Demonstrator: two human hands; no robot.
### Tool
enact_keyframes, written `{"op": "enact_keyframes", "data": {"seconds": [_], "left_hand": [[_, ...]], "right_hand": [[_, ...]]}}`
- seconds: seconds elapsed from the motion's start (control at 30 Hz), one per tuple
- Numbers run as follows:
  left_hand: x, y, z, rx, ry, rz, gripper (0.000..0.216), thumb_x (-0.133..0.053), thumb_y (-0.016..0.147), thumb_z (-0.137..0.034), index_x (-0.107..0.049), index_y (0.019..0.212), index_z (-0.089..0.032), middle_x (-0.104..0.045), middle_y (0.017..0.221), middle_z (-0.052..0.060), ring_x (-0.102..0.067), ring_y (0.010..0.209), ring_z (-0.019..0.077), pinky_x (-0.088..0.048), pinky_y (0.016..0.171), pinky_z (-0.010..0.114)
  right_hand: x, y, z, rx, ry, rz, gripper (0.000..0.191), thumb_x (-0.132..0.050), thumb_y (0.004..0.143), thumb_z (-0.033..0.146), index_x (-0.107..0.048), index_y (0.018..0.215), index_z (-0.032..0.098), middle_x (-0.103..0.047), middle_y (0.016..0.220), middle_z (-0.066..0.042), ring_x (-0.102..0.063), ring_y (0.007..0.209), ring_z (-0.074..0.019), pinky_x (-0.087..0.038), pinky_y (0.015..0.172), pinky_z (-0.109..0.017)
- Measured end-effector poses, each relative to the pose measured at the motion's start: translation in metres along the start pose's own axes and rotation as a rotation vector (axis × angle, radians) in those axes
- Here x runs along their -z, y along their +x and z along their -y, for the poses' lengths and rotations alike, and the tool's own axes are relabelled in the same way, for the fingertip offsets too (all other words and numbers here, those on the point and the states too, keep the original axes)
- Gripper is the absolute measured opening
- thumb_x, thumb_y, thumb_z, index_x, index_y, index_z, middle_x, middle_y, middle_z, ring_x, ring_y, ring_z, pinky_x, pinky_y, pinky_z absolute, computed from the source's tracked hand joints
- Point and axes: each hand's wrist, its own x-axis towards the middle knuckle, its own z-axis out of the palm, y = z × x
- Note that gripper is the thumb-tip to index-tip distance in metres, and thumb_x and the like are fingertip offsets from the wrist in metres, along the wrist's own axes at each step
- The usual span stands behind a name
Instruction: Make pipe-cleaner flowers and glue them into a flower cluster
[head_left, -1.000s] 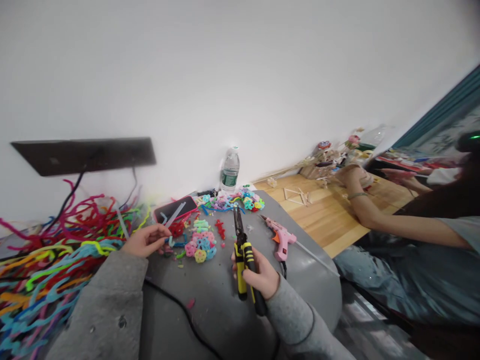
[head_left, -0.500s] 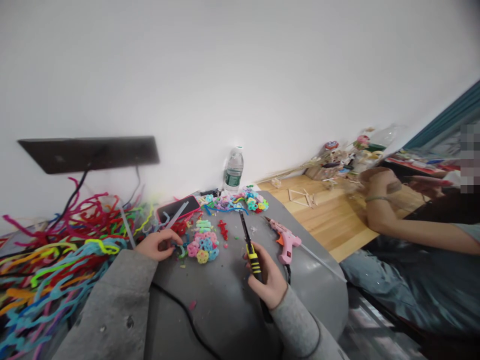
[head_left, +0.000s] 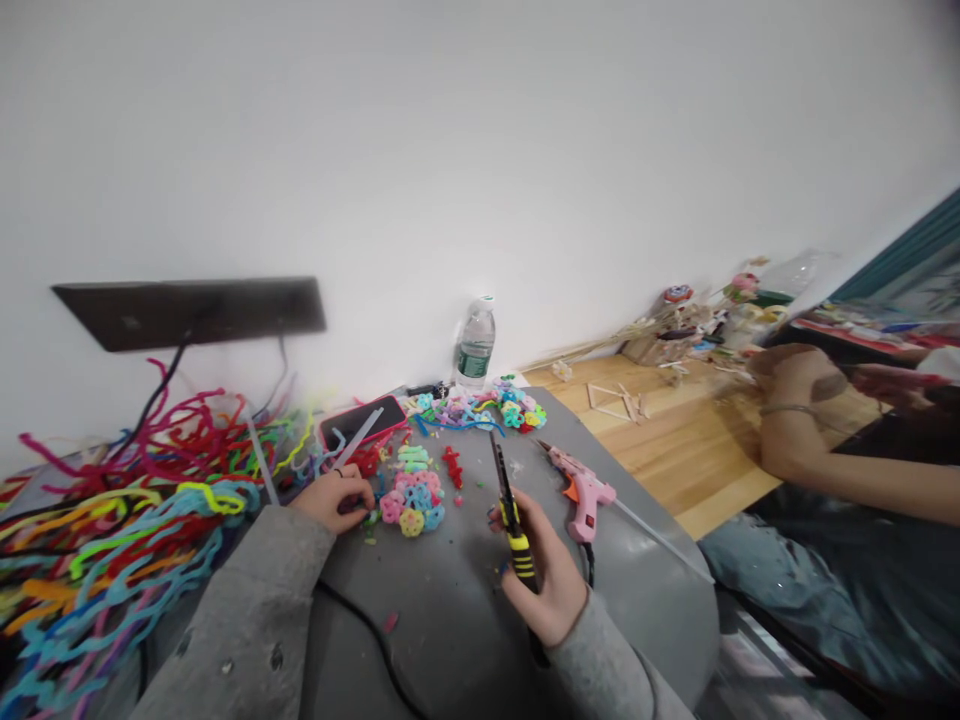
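Observation:
My right hand [head_left: 544, 575] grips yellow-and-black cutting pliers [head_left: 510, 510], their jaws pointing away over the grey table [head_left: 450, 620]. My left hand [head_left: 334, 497] rests on the table with its fingers curled over small coloured pieces beside a cluster of pink, blue and yellow pipe-cleaner flowers [head_left: 411, 495]; what it pinches is hidden. A small red pipe-cleaner shape [head_left: 451, 466] lies between the cluster and the pliers. Both my sleeves are grey.
A tangle of coloured pipe cleaners [head_left: 112, 520] fills the left. A pink glue gun [head_left: 583, 488], a red-cased phone [head_left: 361, 421], a water bottle [head_left: 475, 343] and more flowers [head_left: 480, 407] lie beyond. Another person's arm [head_left: 840, 455] is at the right by a wooden table [head_left: 675, 440].
My left hand has closed down onto the small pieces by the flower cluster. The pliers' handles have come together in my right hand. The view has shifted a little.

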Motion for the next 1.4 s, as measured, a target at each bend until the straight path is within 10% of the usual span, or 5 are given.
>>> {"op": "enact_keyframes", "data": {"seconds": [0.3,0.57,1.4], "left_hand": [[0.009,-0.009,-0.018,0.192,-0.423,-0.237,0.012,-0.052,0.075,-0.029,-0.049,0.078,-0.018,-0.052,0.063,-0.003,-0.050,0.052,0.0094,-0.040,0.047,0.019],[0.000,0.005,-0.043,0.191,-0.773,0.007,0.031,-0.057,0.077,-0.045,-0.046,0.080,-0.016,-0.066,0.055,0.002,-0.048,0.035,0.0074,-0.039,0.038,0.018],[-0.008,0.006,-0.041,0.147,-0.465,-0.052,0.019,-0.050,0.072,-0.026,-0.060,0.073,-0.011,-0.037,0.049,-0.006,-0.035,0.045,0.0069,-0.028,0.044,0.019]], "right_hand": [[-0.020,0.015,0.010,-0.011,-0.233,0.083,0.053,-0.047,0.051,0.014,-0.047,0.104,0.019,-0.060,0.082,-0.002,-0.058,0.070,-0.0161,-0.046,0.066,-0.025],[-0.035,0.010,0.010,-0.026,-0.438,0.149,0.057,-0.048,0.051,0.018,-0.046,0.107,0.021,-0.062,0.086,-0.004,-0.061,0.074,-0.0206,-0.046,0.067,-0.028],[-0.035,0.011,0.008,-0.071,-0.535,0.314,0.057,-0.051,0.054,0.020,-0.044,0.111,0.021,-0.064,0.095,-0.004,-0.062,0.077,-0.0207,-0.046,0.066,-0.027]]}}
